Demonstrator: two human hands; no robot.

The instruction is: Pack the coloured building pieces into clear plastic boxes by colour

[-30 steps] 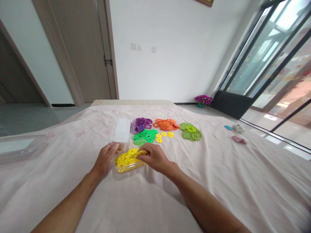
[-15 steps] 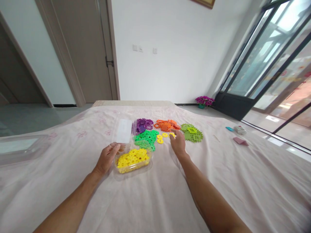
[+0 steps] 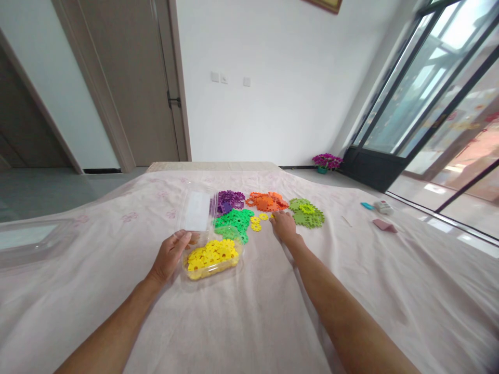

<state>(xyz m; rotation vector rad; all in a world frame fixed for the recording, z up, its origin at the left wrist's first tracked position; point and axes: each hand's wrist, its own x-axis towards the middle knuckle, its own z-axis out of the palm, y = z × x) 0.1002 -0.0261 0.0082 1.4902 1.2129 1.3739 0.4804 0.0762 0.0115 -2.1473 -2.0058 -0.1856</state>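
We see only a sliver of the yellow disc (image 3: 272, 216) under the right hand (image 3: 284, 226), whose fingertips are hidden, so we cannot tell whether they grip it or how far apart they stand. Clear plastic blurs the fingertips of the left hand (image 3: 171, 252), and both forearms run out of our view at the bottom. The right arm stretches forward, palm down, fingers curled onto the cloth (image 3: 249, 322) just short of the orange pieces (image 3: 268, 201), beside the olive pieces (image 3: 312, 220). Left thumb and fingers pinch the edge of the clear box (image 3: 240, 253), near its lid (image 3: 198, 210). Inside we find heaped, flat, notched, flower-like yellow discs (image 3: 212, 255); three loose discs (image 3: 255, 227) lie beside the green pile (image 3: 234, 221)
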